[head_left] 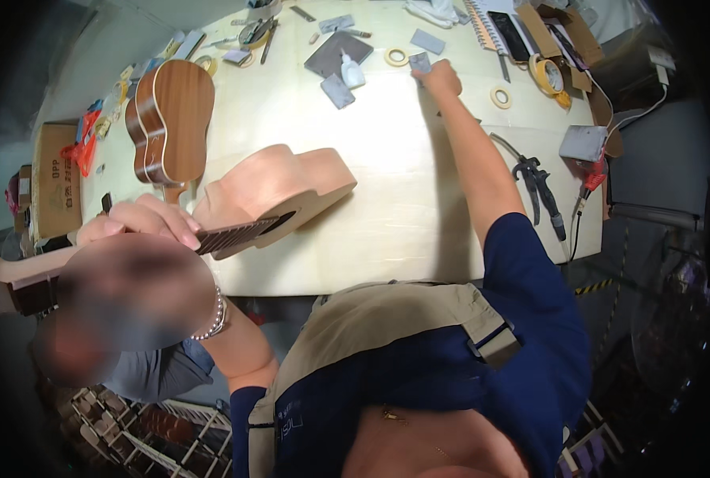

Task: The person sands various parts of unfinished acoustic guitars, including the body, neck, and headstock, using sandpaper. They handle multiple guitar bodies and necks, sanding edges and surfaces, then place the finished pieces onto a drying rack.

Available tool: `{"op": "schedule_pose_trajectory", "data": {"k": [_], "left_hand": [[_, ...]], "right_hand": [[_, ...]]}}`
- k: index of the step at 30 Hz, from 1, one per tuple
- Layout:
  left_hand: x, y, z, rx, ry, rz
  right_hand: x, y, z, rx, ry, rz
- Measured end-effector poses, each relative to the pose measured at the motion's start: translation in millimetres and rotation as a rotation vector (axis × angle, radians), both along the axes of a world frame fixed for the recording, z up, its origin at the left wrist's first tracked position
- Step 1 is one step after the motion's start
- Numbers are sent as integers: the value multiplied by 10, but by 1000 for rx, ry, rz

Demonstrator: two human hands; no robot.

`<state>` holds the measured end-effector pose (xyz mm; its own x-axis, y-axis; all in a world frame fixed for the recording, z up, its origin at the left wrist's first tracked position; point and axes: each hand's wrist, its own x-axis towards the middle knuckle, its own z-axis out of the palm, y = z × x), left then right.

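Note:
My left hand [152, 219] is wrapped round the neck of a pale, unfinished ukulele [251, 187], near where the fretboard meets the body. The body tilts on its side over the table's near left part, soundhole facing me; a blurred patch hides part of my wrist and the neck. Stretched far across the table, my right hand [442, 80] has its fingers closed on a small grey sanding pad [421, 64]. Just left of that pad lies a roll of masking tape [396, 56]. Another grey pad [427, 41] lies beyond it.
A finished brown ukulele [181, 119] lies face down at left. A white glue bottle [352, 72] stands by a dark square plate [331, 54] and a grey pad [338, 92]. At right are an air blow gun [539, 191], a tape roll [500, 97] and a phone [508, 36].

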<state>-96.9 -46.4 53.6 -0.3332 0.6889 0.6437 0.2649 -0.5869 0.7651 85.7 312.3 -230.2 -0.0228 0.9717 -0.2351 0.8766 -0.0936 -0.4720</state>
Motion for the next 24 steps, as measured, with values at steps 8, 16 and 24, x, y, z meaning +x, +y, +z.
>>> {"op": "schedule_pose_trajectory", "data": {"k": [8,16,24], "left_hand": [[83,119,-100,92,-86,-142],[227,108,-116,92,-91,-129],[280,139,-139,117,-34,-25]], "right_hand": [[31,-1604,1137,-85,1087,261],[-209,-2806,1972,27,1056,463],[-314,-2878,2112,165,938,516]]}}
